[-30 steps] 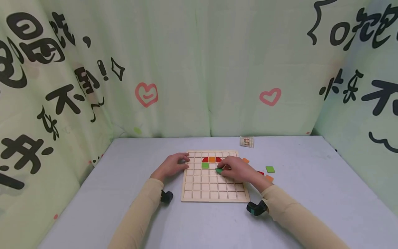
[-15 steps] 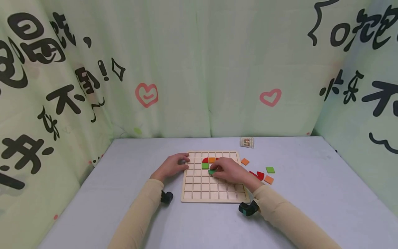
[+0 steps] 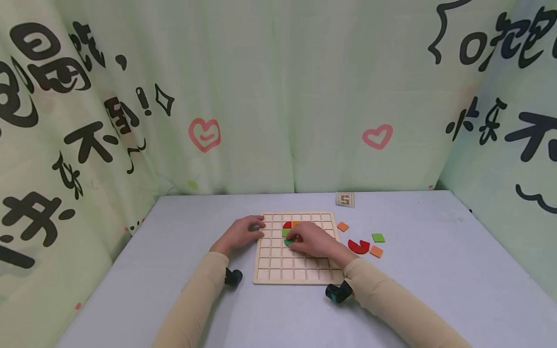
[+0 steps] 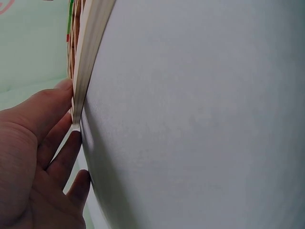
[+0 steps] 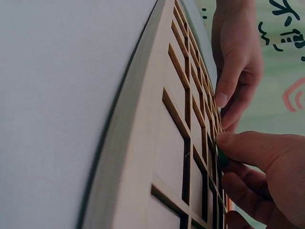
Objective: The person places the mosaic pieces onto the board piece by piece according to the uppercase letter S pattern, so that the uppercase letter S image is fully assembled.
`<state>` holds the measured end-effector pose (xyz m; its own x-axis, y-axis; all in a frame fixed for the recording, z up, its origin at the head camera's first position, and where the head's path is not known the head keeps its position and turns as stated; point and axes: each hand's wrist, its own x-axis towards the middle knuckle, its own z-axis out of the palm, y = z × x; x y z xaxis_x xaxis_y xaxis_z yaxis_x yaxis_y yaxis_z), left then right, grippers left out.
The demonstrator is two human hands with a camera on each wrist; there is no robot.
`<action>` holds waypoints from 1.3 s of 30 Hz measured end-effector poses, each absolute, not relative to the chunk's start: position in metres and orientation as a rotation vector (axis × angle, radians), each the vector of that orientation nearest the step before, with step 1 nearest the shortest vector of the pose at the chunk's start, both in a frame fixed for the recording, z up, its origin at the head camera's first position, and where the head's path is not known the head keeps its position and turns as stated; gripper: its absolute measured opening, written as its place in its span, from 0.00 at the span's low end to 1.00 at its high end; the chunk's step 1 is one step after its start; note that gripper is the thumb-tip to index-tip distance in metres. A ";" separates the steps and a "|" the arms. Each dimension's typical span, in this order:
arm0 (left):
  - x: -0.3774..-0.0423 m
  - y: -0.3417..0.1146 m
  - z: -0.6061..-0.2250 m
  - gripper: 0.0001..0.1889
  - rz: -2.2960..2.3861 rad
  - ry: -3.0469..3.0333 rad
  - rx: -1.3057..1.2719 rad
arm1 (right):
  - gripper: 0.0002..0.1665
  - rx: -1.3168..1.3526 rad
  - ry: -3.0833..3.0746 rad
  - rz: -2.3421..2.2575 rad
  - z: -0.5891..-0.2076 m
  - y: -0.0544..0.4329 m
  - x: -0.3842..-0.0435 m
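Note:
A wooden grid board [image 3: 269, 275] lies on the table. My left hand [image 3: 241, 233] rests at its left edge; in the left wrist view the thumb of that hand [image 4: 33, 143] touches the board's side [image 4: 93, 38]. Between the thumb and fingertips of my right hand [image 3: 314, 240] is a green curved-edge tile [image 3: 288, 242], low over the grid just below a light green square tile [image 3: 285, 233]. Above that square sit a red rounded tile [image 3: 287, 225] and an orange tile [image 3: 296, 223]. The right hand hides cells to their right. The right wrist view shows only a sliver of the pinched tile [image 5: 222, 157].
Right of the board lie red tiles [image 3: 359, 248], an orange tile [image 3: 343, 226], another orange tile [image 3: 376, 251] and a green tile [image 3: 378, 237]. A small patterned card [image 3: 345, 199] lies near the back edge. Printed curtains [image 3: 283, 96] enclose the table behind and at both sides.
My right hand has moved left across the board with the green tile, to below the light green square. Red and orange tiles on the table have come into fuller view. The left hand stays put.

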<state>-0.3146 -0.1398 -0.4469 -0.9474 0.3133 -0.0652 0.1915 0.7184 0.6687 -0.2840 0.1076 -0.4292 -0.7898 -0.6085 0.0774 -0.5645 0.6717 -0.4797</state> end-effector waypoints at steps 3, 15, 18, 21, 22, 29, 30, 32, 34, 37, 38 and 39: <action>-0.314 -0.140 -0.446 0.14 1.040 2.750 0.409 | 0.09 -0.985 2.802 -0.751 -0.430 0.105 -0.284; -0.314 -0.139 -0.446 0.14 1.023 2.767 0.412 | 0.10 -0.894 2.877 -0.694 -0.432 0.099 -0.285; -0.314 -0.139 -0.447 0.14 1.024 2.773 0.409 | 0.10 -0.876 2.882 -0.697 -0.431 0.099 -0.284; -0.314 -0.139 -0.447 0.14 1.031 2.769 0.402 | 0.09 -0.867 2.885 -0.690 -0.431 0.098 -0.284; -0.314 -0.139 -0.447 0.14 1.033 2.768 0.400 | 0.09 -0.865 2.885 -0.690 -0.430 0.098 -0.284; -0.315 -0.139 -0.449 0.14 1.027 2.771 0.410 | 0.08 -0.838 2.888 -0.709 -0.432 0.097 -0.284; -0.315 -0.139 -0.449 0.14 1.027 2.770 0.407 | 0.08 -0.838 2.888 -0.711 -0.432 0.097 -0.284; -0.315 -0.139 -0.449 0.14 1.026 2.766 0.404 | 0.07 -0.839 2.888 -0.714 -0.432 0.096 -0.283; -0.315 -0.140 -0.449 0.14 1.028 2.763 0.405 | 0.07 -0.831 2.890 -0.722 -0.432 0.095 -0.283; -0.315 -0.139 -0.449 0.14 1.032 2.757 0.400 | 0.06 -0.814 2.891 -0.737 -0.433 0.094 -0.283; -0.315 -0.139 -0.449 0.14 1.032 2.758 0.403 | 0.06 -0.813 2.892 -0.742 -0.433 0.094 -0.283; -0.315 -0.140 -0.449 0.14 1.033 2.758 0.401 | 0.06 -0.815 2.893 -0.745 -0.433 0.094 -0.283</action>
<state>-0.3154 -0.1395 -0.4490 -0.9496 0.3072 -0.0628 0.1904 0.7240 0.6630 -0.2832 0.0940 -0.4329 -0.8605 -0.5025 0.0843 -0.4807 0.7459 -0.4611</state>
